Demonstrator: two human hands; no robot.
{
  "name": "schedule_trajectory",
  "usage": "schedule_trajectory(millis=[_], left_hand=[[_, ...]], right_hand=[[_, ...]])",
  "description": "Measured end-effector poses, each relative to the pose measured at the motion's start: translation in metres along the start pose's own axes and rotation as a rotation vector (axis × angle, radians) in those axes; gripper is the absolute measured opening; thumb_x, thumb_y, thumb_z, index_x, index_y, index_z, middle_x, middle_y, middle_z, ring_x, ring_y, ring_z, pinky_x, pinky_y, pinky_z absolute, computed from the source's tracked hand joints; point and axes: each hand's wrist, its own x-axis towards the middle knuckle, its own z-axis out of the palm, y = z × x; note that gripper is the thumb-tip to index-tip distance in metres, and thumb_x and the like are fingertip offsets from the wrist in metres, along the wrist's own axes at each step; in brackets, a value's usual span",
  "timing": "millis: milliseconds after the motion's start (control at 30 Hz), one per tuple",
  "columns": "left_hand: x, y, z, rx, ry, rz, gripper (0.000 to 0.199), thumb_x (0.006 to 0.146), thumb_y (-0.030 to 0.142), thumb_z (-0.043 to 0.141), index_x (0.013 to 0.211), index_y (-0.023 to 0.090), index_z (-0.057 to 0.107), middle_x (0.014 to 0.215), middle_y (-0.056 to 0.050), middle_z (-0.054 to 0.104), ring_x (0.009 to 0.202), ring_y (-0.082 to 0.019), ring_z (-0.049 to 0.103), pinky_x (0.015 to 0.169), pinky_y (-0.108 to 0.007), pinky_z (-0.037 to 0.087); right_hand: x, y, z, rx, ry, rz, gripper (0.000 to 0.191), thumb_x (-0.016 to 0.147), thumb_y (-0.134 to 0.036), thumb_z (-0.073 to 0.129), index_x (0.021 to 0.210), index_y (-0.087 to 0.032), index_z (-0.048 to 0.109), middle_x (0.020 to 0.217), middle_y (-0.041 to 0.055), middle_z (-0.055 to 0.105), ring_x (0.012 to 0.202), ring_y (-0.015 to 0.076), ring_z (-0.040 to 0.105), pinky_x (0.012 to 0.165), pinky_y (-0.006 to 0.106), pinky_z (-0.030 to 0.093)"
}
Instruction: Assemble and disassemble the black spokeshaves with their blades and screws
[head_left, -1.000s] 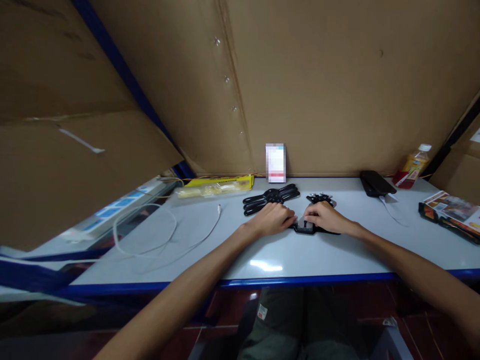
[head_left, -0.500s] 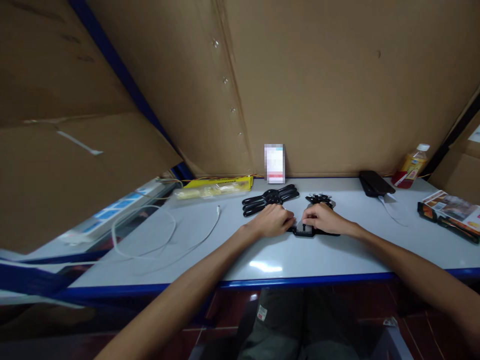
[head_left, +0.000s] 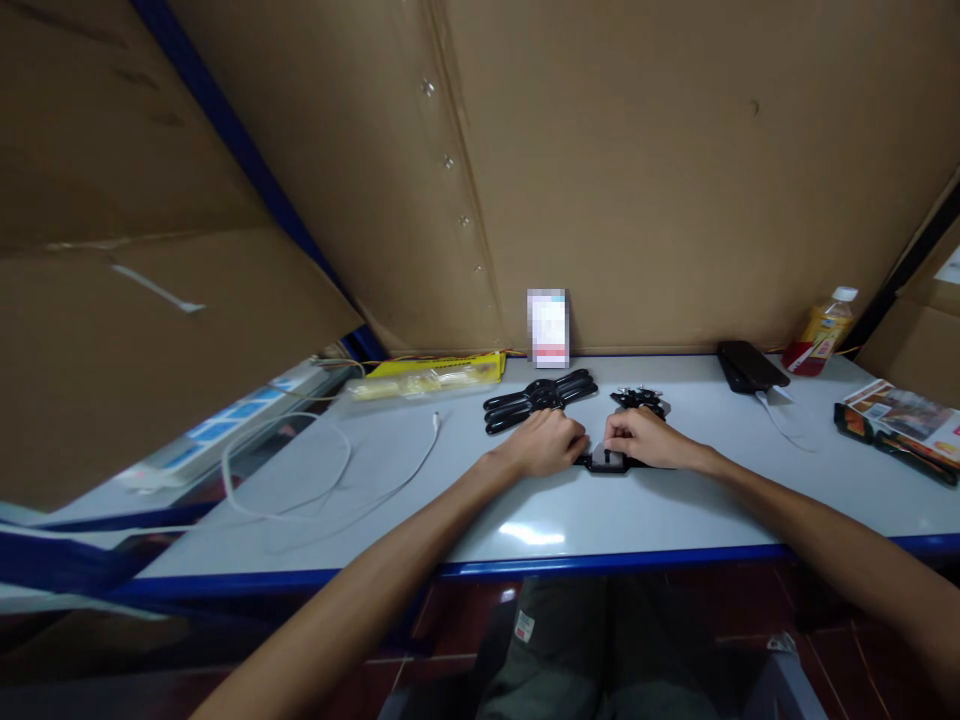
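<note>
A: Start with the small black part [head_left: 606, 460] lying flat on the bench [head_left: 570, 515], just in front of you and between your two hands. Your left hand [head_left: 541, 443] presses on its left end, your right hand [head_left: 643, 440] covers its right end. The fingers of both hands curl down onto it, though I cannot tell whether they pinch it or only rest on top.

B: How do I handle it well from here?

A: Keep the part flat against the bench and hold one end steady while the other hand works. Keep your fingertips near the middle, where the light spot on the part shows, and push straight rather than twisting, or it will likely slide on the smooth top.

B: What lies around it?

A: Just behind your left hand sits a bunch of black blades [head_left: 540, 397]. Behind your right hand is a spiky black cluster [head_left: 639, 399]. Further out there is a white cable [head_left: 330, 470] at left, a yellow pack [head_left: 431, 372] by the cardboard wall, and a bottle [head_left: 821, 333] far right.

B: Anything different from a second ago?

A: Very little. Both hands stay on the part, which sits a touch higher in view; your head seems to have shifted slightly, not the part.
</note>
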Motion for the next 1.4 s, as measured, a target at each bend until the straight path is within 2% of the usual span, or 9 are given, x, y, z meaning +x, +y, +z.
schedule_trajectory(millis=[300, 933, 1233, 1400], left_hand=[[-0.001, 0.005, -0.006, 0.049, -0.044, -0.015, 0.037, 0.097, 0.025, 0.046, 0.078, 0.015, 0.076, 0.075, -0.014, 0.073, 0.062, -0.022, 0.061, 0.062, -0.034, 0.029], [0.0, 0.009, -0.007, 0.058, -0.037, -0.09, 0.037, 0.097, 0.024, 0.046, 0.079, 0.015, 0.077, 0.078, -0.017, 0.075, 0.068, -0.025, 0.066, 0.063, -0.035, 0.033], [-0.001, 0.005, -0.004, 0.095, 0.007, -0.059, 0.035, 0.094, 0.025, 0.049, 0.072, 0.015, 0.075, 0.074, -0.016, 0.074, 0.066, -0.025, 0.067, 0.061, -0.034, 0.032], [-0.002, 0.006, -0.007, 0.122, 0.009, 0.008, 0.033, 0.092, 0.023, 0.049, 0.076, 0.016, 0.077, 0.085, -0.015, 0.076, 0.073, -0.025, 0.069, 0.061, -0.034, 0.033]], right_hand=[[0.003, 0.006, 0.003, -0.006, 0.009, -0.008, 0.014, 0.086, -0.012, 0.066, 0.073, -0.017, 0.068, 0.063, -0.0016, 0.065, 0.06, 0.0118, 0.054, 0.064, 0.025, 0.037], [0.002, 0.002, 0.003, -0.052, 0.013, 0.023, 0.017, 0.087, -0.012, 0.066, 0.071, -0.017, 0.069, 0.062, -0.0013, 0.064, 0.06, 0.0121, 0.053, 0.064, 0.025, 0.036], [0.001, -0.001, 0.003, -0.103, 0.016, -0.013, 0.017, 0.085, -0.008, 0.063, 0.072, -0.017, 0.067, 0.064, -0.0012, 0.065, 0.061, 0.0121, 0.054, 0.066, 0.025, 0.036], [-0.001, -0.005, 0.001, -0.111, 0.007, -0.017, 0.019, 0.085, -0.006, 0.062, 0.071, -0.018, 0.065, 0.064, -0.0015, 0.063, 0.061, 0.0126, 0.054, 0.065, 0.026, 0.034]])
